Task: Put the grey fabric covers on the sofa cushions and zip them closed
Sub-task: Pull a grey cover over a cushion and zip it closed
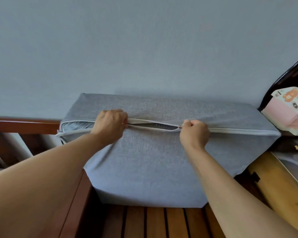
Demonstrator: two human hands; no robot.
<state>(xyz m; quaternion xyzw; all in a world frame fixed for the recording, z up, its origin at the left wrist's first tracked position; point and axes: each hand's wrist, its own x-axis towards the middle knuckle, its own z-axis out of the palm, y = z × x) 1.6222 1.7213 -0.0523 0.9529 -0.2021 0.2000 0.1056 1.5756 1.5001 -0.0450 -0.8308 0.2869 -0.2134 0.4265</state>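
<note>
Cover (155, 160) on; zipper roughly half closed. We see right hand (193, 133) pinching slider (180, 126), left hand (110, 125) gripping open seam.

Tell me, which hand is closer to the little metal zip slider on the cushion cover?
The right hand. It pinches the zip slider at its fingertips, with the closed zip behind it. The left hand grips the cover's edge farther along the open gap, apart from the slider.

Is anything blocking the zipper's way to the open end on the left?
Yes: the left hand grips the cover right over the open seam, in the zipper slider's path. The right hand holds the slider.
</note>
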